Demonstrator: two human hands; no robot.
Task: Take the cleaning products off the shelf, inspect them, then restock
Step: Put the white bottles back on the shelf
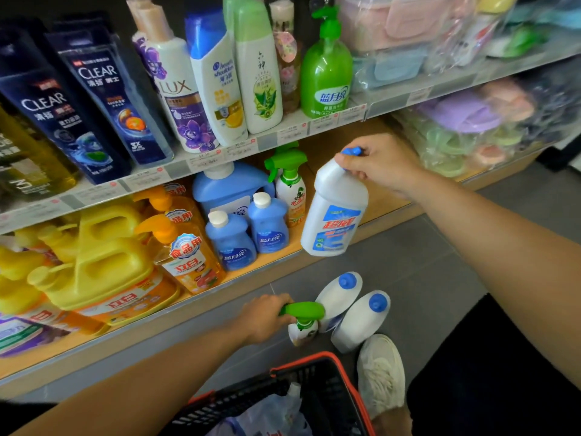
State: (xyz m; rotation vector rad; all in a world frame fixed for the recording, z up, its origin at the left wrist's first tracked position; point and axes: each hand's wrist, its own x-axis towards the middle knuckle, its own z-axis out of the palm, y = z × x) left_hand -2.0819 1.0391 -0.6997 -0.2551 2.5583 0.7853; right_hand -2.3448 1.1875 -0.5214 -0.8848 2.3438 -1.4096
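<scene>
Holds a white bottle (334,212) by the neck in the right grip (379,163), clenched under the blue cap, in the air before the bare end of the lower shelf (382,199). Grasps in the left grip (262,319) the green trigger of a spray bottle (303,327) on the floor, just beside two more white bottles (361,319). Looks about midway; cannot tell whether unloading or restocking. Crowds that spot with a basket (342,369) and a shoe (382,369)

A white bottle (334,212) with a blue cap and a blue-and-red label hangs upright below the right hand's fingers (358,171), which curl round its neck. The left hand's fingers (273,305) grip the green trigger of a small upright spray bottle (303,327) — just beyond them a second blue-capped bottle (338,297) and a third bottle (361,322) stand touching.
</scene>
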